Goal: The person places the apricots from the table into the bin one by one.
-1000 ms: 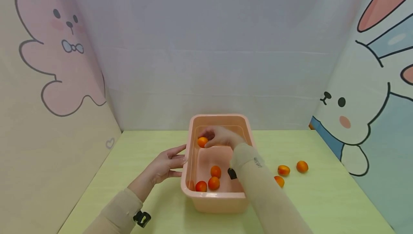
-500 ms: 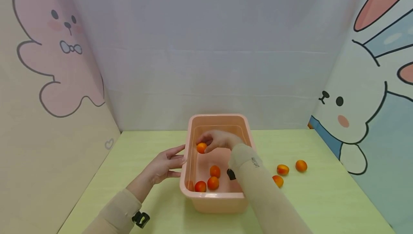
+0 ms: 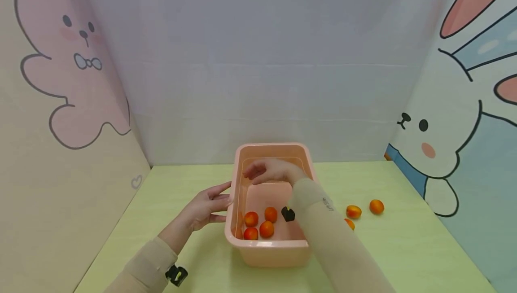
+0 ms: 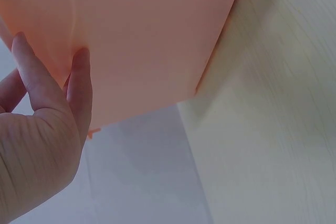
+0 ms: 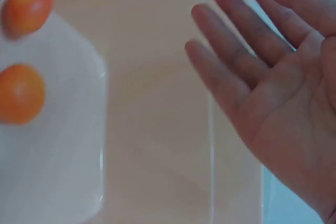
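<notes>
A pink plastic bin (image 3: 276, 252) stands on the table in front of me. My left hand (image 3: 203, 210) rests straight, spread fingers against its left wall; the left wrist view shows those fingers at the outer side of the bin (image 4: 147, 40). Over the far part of the bin hovers my right hand (image 3: 272, 170), holding nothing, its fingers extended in the right wrist view. Several small round orange-red fruits, one of them a freshly dropped-in fruit (image 3: 251, 219), lie grouped in the near left of the bin. Their exact kind does not show.
To the right of the bin lie an oval red-orange fruit (image 3: 353, 212), a rounder orange fruit (image 3: 377, 207) and another fruit (image 3: 349, 224) partly behind my right sleeve. The pale green table (image 3: 412, 257) meets a white cloth backdrop (image 3: 258, 82) behind the bin.
My right hand has let go of the fruit it pinched, and that fruit now lies in the bin's near left with the others. My left hand has stayed at the bin wall.
</notes>
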The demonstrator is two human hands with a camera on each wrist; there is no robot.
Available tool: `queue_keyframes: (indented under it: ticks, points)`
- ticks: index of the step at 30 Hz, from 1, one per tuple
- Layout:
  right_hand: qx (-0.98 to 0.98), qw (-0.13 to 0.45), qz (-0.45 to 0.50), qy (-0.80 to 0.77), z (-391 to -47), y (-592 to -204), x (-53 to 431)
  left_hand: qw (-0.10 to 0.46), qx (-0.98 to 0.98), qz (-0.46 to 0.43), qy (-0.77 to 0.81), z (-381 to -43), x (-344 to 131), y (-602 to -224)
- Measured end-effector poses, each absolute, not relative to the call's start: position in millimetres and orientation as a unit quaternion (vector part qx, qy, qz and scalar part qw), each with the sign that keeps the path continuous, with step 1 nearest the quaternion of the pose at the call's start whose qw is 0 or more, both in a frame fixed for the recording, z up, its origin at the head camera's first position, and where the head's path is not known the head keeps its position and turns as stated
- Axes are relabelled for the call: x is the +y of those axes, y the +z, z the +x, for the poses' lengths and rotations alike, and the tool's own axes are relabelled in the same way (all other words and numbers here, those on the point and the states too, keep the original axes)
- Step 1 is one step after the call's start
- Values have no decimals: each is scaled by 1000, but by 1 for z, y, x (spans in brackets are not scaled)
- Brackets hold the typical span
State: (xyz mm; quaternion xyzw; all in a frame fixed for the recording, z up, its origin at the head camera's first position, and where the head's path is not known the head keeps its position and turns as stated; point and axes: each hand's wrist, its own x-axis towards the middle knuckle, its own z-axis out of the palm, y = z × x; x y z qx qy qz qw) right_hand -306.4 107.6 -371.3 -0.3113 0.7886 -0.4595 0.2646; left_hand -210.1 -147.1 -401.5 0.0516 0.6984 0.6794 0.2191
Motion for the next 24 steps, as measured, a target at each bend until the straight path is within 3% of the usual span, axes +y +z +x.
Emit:
queue_keyframes:
  ticks: [10,24]
  points:
    - [785,174,-375,-461,-290,-338,131,220,696,51,682,-210,-148,-402]
    - [790,90,-385,-468,-252,-296,187,215,696,57,683,-209,-148,-402]
